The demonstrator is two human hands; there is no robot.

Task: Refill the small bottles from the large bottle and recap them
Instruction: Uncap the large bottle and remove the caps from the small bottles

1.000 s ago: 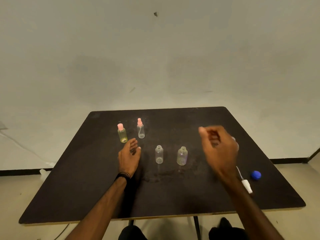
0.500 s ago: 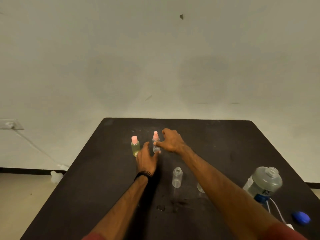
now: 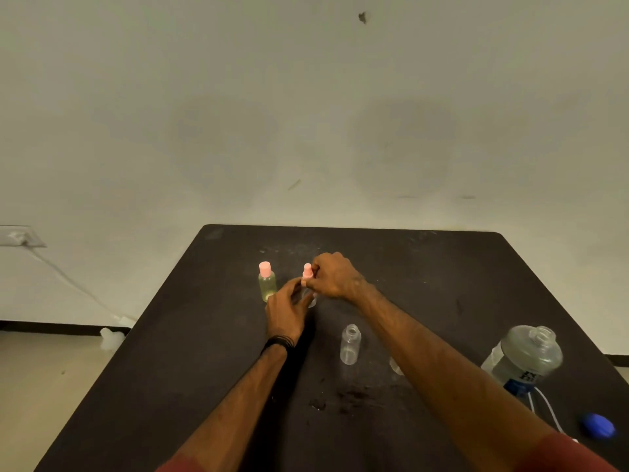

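Right hand (image 3: 335,275), at frame centre, pinches the pink spray cap (image 3: 307,271), apparently to unscrew it; left hand (image 3: 285,310) curls round the small bottle (image 3: 310,299), steadying it on the table (image 3: 170,352). Large bottle (image 3: 526,357) stands uncapped, lower right, ready for pouring.

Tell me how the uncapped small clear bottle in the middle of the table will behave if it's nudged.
The uncapped small clear bottle looks nearly empty, so probably very light. It is tall and narrow, so a nudge near the neck would likely tip it. If tipped, its round body may roll across the black table.
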